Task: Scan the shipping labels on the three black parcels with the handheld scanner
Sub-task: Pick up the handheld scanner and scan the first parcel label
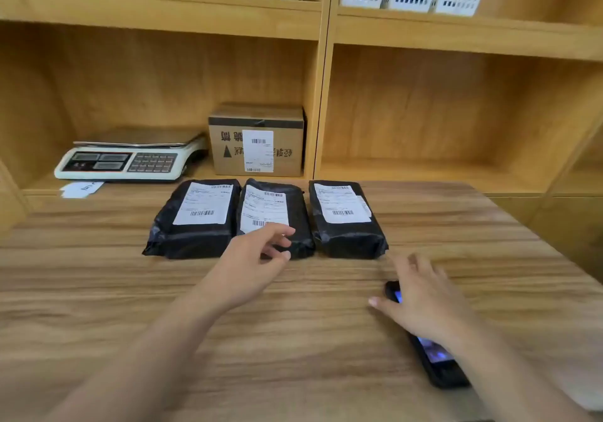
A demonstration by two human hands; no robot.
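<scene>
Seemingly starting, the open right hand (424, 304) covered the black handheld scanner (437, 356) at lower right, grip unclear. The empty, spread left hand (251, 258) reached the middle black plastic-wrapped parcel (277, 219). Next: lift scanner, aim at label.

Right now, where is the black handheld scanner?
In the head view, the black handheld scanner lies flat on the wooden table at lower right, partly covered by the right hand, nearer the person than the right-most black parcel.

Scale (130, 157) beside cardboard box (257, 142) on shelf (424, 170).
</scene>
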